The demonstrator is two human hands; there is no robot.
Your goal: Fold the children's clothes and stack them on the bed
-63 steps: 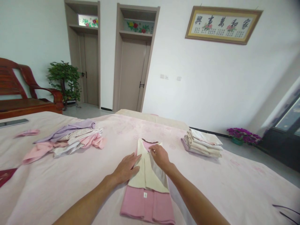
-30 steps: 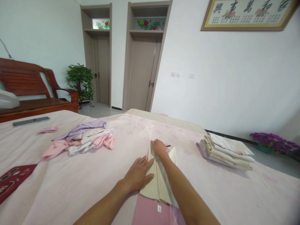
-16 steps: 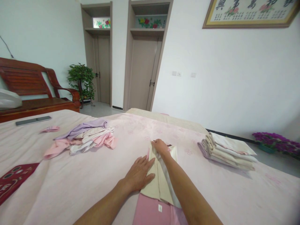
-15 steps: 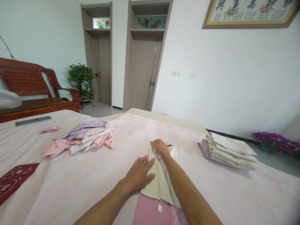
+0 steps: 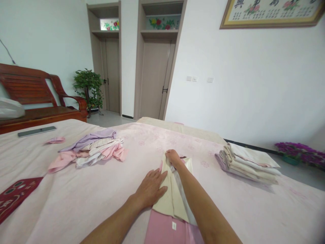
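Note:
A garment lies folded in front of me on the bed, with a cream part above and a pink part nearer to me, where a small white label shows. My left hand rests flat on the left side of the cream part, fingers spread. At the far end of the garment, my right hand has its fingers closed on the top left edge of the cream cloth. My right forearm hides some of the garment's right side.
A loose heap of clothes lies to the left, and a folded stack to the right. A phone and a red printed item lie further left on the pink bedspread. Beyond stands a wooden bench.
My right hand has shifted very slightly at the garment's top edge. My left hand stays flat in the same place. The view has moved a touch.

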